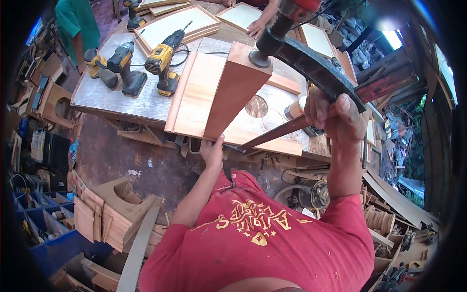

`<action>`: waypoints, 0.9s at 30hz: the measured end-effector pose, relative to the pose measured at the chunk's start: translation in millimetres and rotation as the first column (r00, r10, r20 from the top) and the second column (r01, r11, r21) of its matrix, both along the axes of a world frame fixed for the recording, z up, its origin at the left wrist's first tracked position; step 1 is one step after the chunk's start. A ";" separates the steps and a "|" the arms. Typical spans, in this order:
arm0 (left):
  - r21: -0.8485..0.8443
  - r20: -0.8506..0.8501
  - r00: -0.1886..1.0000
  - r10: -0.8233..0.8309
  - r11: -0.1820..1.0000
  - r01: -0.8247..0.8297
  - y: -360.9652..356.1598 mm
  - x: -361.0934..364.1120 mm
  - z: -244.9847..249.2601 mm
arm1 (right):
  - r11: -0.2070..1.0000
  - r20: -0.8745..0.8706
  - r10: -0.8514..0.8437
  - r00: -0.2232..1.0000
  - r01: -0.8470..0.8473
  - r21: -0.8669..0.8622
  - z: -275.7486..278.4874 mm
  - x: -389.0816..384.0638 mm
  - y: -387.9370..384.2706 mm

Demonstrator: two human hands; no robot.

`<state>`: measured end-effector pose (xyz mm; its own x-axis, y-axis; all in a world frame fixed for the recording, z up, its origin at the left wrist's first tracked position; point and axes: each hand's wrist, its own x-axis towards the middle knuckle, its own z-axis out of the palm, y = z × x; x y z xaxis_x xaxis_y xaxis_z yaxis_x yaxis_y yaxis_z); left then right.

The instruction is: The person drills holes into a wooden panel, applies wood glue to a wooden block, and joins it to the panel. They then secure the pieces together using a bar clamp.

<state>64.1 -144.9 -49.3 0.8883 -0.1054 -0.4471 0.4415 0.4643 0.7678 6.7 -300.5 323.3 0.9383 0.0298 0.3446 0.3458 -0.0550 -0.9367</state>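
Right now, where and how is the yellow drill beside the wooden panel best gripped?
I'd take the yellow drill by its handle, from the near, rear side: it stands on its battery, keeping the handle off the table, and its bit points away to the far side.

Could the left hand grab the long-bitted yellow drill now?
Probably not without letting go: the left hand holds the lower end of the wooden block, and the drill lies beyond the board.

Clamp (314,62) cut off above, left hand (211,153) partly hidden, green-shirted person (80,27) cropped above
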 end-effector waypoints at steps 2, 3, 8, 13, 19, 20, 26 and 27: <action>-0.010 -0.009 1.000 0.009 1.000 -0.009 -1.3 1.3 -1.1 | 0.997 0.051 -0.061 0.997 0.059 0.040 -4.4 1.3 1.0; -0.013 -0.017 1.000 0.016 1.000 -0.016 -0.6 0.7 1.6 | 0.995 0.064 -0.084 0.994 0.080 0.058 -6.5 3.4 0.4; -0.062 -0.014 0.999 0.038 0.997 -0.039 0.2 -0.6 3.0 | 0.993 0.102 0.033 0.994 -0.044 0.107 -24.8 15.7 -13.3; -0.030 0.076 0.997 0.018 0.999 -0.016 0.1 1.3 -16.5 | 0.982 0.119 0.142 0.983 -0.155 0.106 -33.4 18.7 -10.1; -0.070 0.070 0.997 0.016 0.997 -0.011 0.0 0.8 -18.6 | 0.998 0.059 -0.020 0.998 0.017 0.056 -71.8 17.8 2.3; -0.073 0.074 0.997 0.013 0.997 -0.007 0.9 -0.3 -20.0 | 0.999 0.050 -0.031 0.998 0.029 0.041 -78.0 17.5 -0.7; -0.163 0.064 0.998 0.001 0.987 0.009 0.9 1.0 -19.8 | 0.991 0.093 0.116 0.989 -0.122 0.062 -82.9 21.5 -13.7; -0.187 0.038 0.999 -0.003 0.982 0.010 4.5 1.3 -6.6 | 0.979 0.135 0.108 0.985 -0.129 0.158 -84.5 23.3 -10.8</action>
